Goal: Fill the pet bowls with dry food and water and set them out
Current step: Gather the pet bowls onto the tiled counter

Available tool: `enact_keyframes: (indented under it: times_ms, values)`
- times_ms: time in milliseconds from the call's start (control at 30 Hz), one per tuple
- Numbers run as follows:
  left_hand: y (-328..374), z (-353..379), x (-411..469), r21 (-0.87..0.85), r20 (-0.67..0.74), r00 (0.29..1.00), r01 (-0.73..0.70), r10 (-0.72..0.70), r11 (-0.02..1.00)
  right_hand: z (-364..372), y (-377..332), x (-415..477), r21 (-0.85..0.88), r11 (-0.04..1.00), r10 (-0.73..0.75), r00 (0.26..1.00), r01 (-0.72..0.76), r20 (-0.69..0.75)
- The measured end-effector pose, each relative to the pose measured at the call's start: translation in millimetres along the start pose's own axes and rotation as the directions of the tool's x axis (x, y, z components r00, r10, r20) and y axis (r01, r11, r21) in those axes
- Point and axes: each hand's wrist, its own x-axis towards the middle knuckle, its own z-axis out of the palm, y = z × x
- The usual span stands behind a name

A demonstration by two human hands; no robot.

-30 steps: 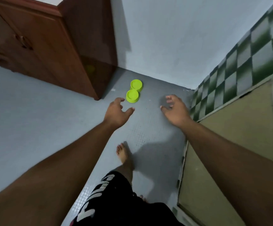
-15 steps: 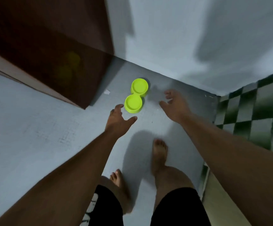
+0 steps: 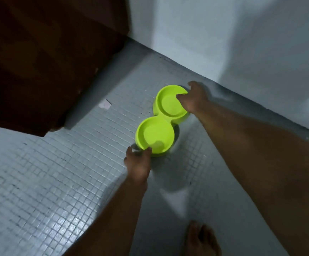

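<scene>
Both hands grip the double bowl (image 3: 153, 134) at opposite ends. Left hand (image 3: 139, 167) pinches the near rim, thumb on top. Right hand (image 3: 194, 100) hooks its thumb inside the far rim, fingers outside. Motion blur leaves finger detail uncertain. Both wells appear empty. Unit sits on the tiled floor (image 3: 57, 182), near the wall (image 3: 223, 34) and beside a dark wooden cabinet (image 3: 39, 61). Assessment: moulded plastic, likely light and stiff, with smooth rims that may be slippery. End-rim holds should lift it level.

Double pet bowl (image 3: 155, 134): smooth lime plastic, matt. Floor (image 3: 39, 191): small grey tiles, faint sheen. Cabinet (image 3: 39, 58): dark wood.
</scene>
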Motion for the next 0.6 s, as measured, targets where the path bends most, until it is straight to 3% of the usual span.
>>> enact_keyframes:
  times_ms: [200, 433, 600]
  values:
    - [8, 7, 3, 0.022, 0.031, 0.995, -0.098, 0.098, 0.995, 17, 10, 24, -0.056, 0.997, 0.062, 0.986, -0.054, 0.153]
    - [47, 4, -17, 0.155, -0.014, 0.980, -0.196, 0.200, 0.968, -4, -4, 6, 0.053, 0.997, 0.062, 0.998, -0.064, 0.033]
    - [107, -15, -71, 0.202, -0.038, 0.965, -0.247, 0.259, 0.948, -68, -22, -36, 0.085, 0.990, 0.115, 0.992, -0.110, -0.055]
